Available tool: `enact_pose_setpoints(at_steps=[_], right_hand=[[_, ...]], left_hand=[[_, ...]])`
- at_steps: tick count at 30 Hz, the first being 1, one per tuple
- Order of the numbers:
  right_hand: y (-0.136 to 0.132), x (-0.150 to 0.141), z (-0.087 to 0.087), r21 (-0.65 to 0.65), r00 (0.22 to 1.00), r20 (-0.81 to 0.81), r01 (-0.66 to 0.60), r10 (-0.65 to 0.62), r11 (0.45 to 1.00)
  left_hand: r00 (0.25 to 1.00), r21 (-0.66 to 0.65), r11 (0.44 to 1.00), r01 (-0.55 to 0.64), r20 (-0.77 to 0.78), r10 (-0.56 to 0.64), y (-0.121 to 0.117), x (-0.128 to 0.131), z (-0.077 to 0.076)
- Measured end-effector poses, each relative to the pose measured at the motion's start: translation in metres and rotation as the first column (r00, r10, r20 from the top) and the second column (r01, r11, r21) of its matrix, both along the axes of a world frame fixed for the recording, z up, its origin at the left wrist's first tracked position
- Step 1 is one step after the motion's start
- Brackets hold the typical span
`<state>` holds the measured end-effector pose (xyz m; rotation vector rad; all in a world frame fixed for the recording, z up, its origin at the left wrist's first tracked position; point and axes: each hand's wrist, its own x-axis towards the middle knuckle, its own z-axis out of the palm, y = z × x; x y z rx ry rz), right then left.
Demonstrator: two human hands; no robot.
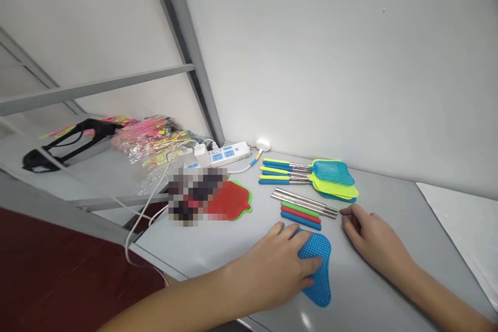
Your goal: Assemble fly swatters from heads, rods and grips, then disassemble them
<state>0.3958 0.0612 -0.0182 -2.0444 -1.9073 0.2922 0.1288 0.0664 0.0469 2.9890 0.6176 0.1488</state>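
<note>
A blue perforated fly swatter head (322,270) lies on the grey table under my left hand (274,264). That hand rests palm down over its left side, fingers spread across it. My right hand (368,233) is on the table with fingers curled in, thumb and index tips close together at the ends of several metal rods (305,201); anything between them is hidden. Just below the rods lie three handle grips, green (299,209), red (300,215) and blue (301,221). Behind them sit several assembled fly swatters (334,172) with blue and yellow-green heads.
Red and green swatter heads (236,199) lie at left, beside a blurred patch. A white power strip (229,152) with plugs and cables stands near the wall. A shelf at far left holds plastic-bagged colourful items (150,135) and a black frame-like object (73,142). A white sheet (462,228) lies at right.
</note>
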Motion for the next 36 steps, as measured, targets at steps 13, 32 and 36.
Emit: enact_pose_setpoints(at_steps=[13,32,36], right_hand=[[-0.003,0.001,0.003,-0.002,0.998,0.051,-0.043,0.043,0.999],[-0.004,-0.001,0.005,-0.029,0.996,0.069,-0.053,0.055,0.998],[-0.003,-0.001,0.005,-0.010,0.995,0.074,-0.063,0.064,0.998]], left_hand=[[0.767,-0.015,0.777,-0.629,-0.177,0.617,-0.049,-0.049,-0.001],[0.941,0.373,0.868,-0.328,0.207,0.267,-0.055,-0.043,-0.033],[0.855,0.361,0.823,-0.438,0.451,0.257,-0.051,-0.062,-0.017]])
